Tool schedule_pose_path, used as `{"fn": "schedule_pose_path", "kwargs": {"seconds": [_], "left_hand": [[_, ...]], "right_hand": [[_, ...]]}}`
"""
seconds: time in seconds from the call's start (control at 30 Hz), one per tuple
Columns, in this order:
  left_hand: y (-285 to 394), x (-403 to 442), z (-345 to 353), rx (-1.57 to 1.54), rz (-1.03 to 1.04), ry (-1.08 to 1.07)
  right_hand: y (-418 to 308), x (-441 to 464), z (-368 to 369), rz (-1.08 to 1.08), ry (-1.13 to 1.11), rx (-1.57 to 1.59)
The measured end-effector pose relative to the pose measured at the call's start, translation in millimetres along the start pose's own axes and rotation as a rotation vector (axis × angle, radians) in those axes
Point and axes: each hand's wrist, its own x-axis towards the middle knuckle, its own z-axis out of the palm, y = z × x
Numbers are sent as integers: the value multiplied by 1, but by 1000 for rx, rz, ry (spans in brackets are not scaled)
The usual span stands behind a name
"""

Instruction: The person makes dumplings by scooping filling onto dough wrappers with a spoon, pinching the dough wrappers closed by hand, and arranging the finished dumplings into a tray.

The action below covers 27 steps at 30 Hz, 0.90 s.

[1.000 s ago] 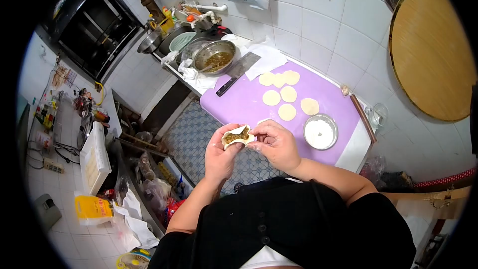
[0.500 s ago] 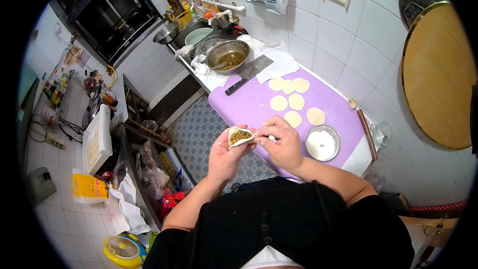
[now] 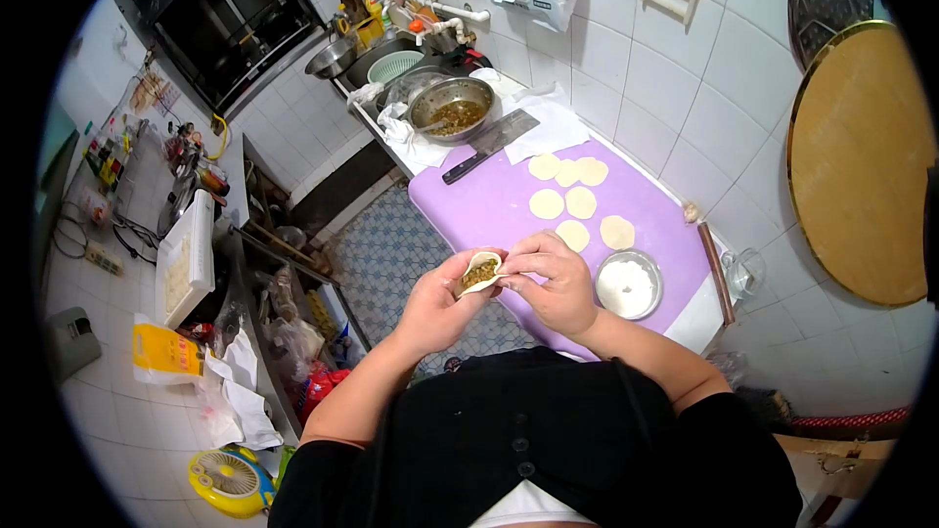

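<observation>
One round, pale dough wrapper [image 3: 487,258], cupped around a lump of chopped brownish-green filling [image 3: 477,276], is held in the air by both hands, just off the near left edge of a purple mat, with its top open. The left hand [image 3: 442,298] is curled around the wrapper's left side and underside; the right hand [image 3: 550,279] has its fingertips gathered narrowly on the wrapper's right edge.

Seven flat, round, pale dough discs [image 3: 581,202] lie on the smooth purple mat [image 3: 469,210], three of them in an overlapping row at the far side. Nearer the right forearm sits a round metal bowl [image 3: 659,286] of white powder, and a slim brown wooden rolling pin [image 3: 717,274] lies along the mat's right end.

Toward the far left corner, a broad-bladed, black-handled cleaver [image 3: 508,133] lies partly on a crumpled white sheet [image 3: 553,127]. Just beyond it stands a wide steel mixing bowl [image 3: 460,88] with more brownish filling inside. A pale green plastic colander [image 3: 394,66] is farther back.
</observation>
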Motion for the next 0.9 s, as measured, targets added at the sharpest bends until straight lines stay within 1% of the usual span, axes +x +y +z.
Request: {"fn": "schedule_pose_path", "kwargs": {"seconds": [0.07,0.17,0.2,0.27,0.3,0.37,0.47,0.57,0.67,0.77,0.8,0.9], "left_hand": [[4,-2,-2,71,0,-17],[15,-4,-2,176,-18,-23],[18,-5,-2,211,-28,-22],[17,-6,0,54,-37,3],[17,-7,0,-24,-40,15],[15,-9,-2,-28,-32,17],[15,-11,-3,-53,-50,17],[12,-11,-3,-106,-48,13],[11,-11,-1,-135,-41,17],[12,-10,0,-137,-43,43],[14,-10,-1,-137,-43,57],[32,-8,-4,170,-62,29]], "right_hand": [[-9,0,0,81,7,27],[-2,-2,3,-61,25,5],[-1,-3,4,-49,40,21],[-1,-5,8,-28,73,56],[-1,-6,11,25,107,122],[-3,-7,18,130,174,256],[-11,-1,11,19,107,58],[-5,-3,12,-82,117,23],[0,-6,12,-89,102,-20],[-3,-1,8,-198,98,-127],[-6,2,8,-195,87,-115],[-11,8,7,-202,47,-95]]}}
